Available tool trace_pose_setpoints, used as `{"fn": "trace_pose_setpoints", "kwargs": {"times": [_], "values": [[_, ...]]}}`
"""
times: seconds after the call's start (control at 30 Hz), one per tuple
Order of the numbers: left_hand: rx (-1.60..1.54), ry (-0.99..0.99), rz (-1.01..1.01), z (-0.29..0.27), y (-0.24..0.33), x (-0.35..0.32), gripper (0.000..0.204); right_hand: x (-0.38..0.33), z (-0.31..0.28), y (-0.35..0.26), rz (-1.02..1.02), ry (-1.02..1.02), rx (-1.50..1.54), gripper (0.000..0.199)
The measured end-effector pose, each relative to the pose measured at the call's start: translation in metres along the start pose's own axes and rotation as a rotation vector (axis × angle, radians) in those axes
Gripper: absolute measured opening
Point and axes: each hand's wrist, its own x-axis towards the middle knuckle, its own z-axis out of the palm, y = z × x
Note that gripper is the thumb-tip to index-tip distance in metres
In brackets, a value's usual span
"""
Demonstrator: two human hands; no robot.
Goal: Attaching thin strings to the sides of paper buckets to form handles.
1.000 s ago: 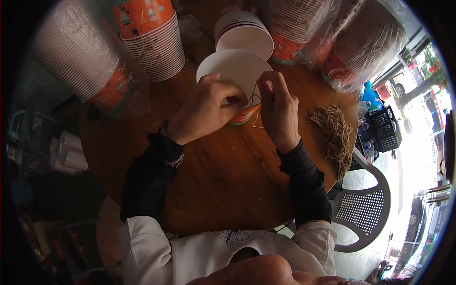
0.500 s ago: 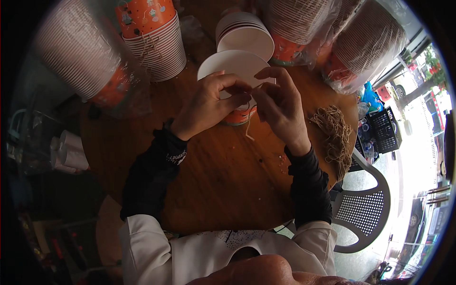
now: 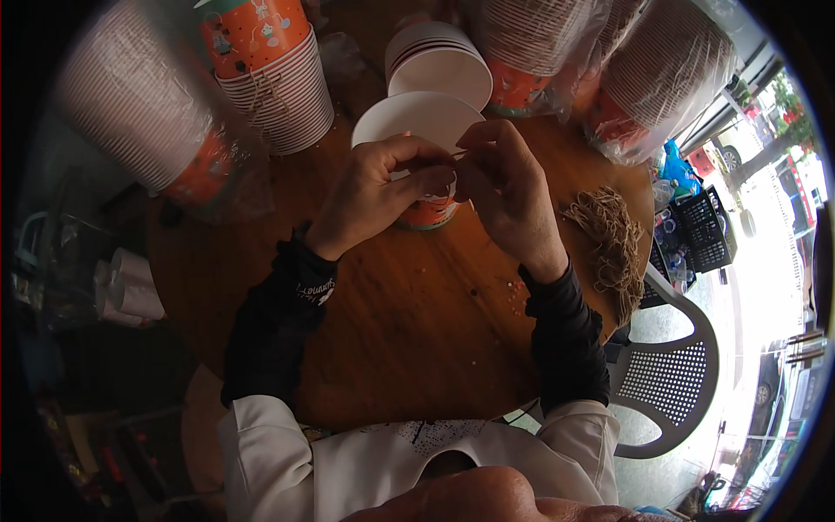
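- A tall stack of white-rimmed orange paper buckets in clear plastic film [image 3: 130, 100] stands at the far left; the film probably keeps the stack together.
- The left hand [image 3: 383, 187] has its thumb and forefinger pinched on a thin pale cord [image 3: 453, 185], presumably to steady it; the forearm slants inward, wrist slightly bent, back of the hand up.
- A single orange paper bucket with a white inside [image 3: 417, 120] stands on the round brown wooden table [image 3: 391, 348], just beyond the hands; its open mouth faces up, probably for easy reach.
- The right hand [image 3: 504, 191] angles in opposite, fingers curled, tips near the left's; whether they grip the cord cannot be told.
- A loose tan string bundle [image 3: 609, 244] lies right of that hand, likely to be handy.
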Motion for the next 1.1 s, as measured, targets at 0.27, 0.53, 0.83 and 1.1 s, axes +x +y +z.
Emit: {"fn": "trace_pose_setpoints", "kwargs": {"times": [0.27, 0.53, 0.83, 1.1], "values": [[0.08, 0.024, 0.06, -0.006, -0.009, 0.0, 0.009, 0.001, -0.001, -0.014, -0.081, -0.017, -0.362, 0.018], [0.563, 0.061, 0.226, -0.005, -0.005, -0.007, 0.006, 0.011, -0.025, 0.001, -0.344, 0.234, -0.619, 0.009], [0.434, -0.063, 0.125, -0.002, -0.012, -0.013, 0.005, 0.021, -0.074, 0.027, -0.245, 0.448, -0.775, 0.008], [0.55, -0.387, 0.265, -0.064, 0.0, -0.007, 0.003, 0.017, -0.099, 0.049, -0.158, 0.294, -0.921, 0.017]]}}
